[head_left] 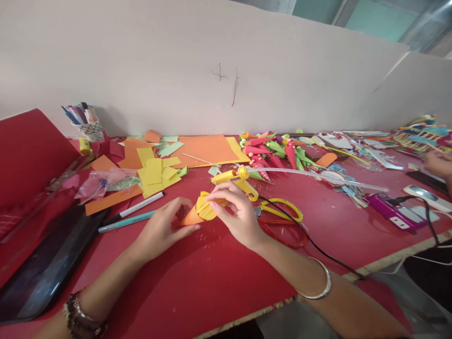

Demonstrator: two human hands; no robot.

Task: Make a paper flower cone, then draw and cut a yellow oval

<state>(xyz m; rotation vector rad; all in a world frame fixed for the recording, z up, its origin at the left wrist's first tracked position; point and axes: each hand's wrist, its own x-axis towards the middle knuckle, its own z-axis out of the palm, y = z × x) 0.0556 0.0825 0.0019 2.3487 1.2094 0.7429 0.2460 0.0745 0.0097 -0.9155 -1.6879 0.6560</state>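
An orange paper cone [191, 217] lies sideways just above the red tabletop, its narrow end toward the left. My left hand [165, 226] is closed around that end, thumb below and fingers above. At the cone's wide end sits crumpled, folded yellow paper [205, 208]. The fingers of my right hand [238, 214] are bent over this yellow paper and pinch its right side; the fingertips partly cover it. Right behind my right hand rests a yellow glue gun [242, 175], a long clear glue stick poking out of its back.
Yellow-handled scissors [282, 209] lie right of my right hand beside a black cord. Pens [136, 207], yellow paper pieces [154, 172] and a dark tablet-like device [45, 263] are on the left. Small coloured cones [273, 150] are heaped behind. Another person's hand [438, 165] shows far right.
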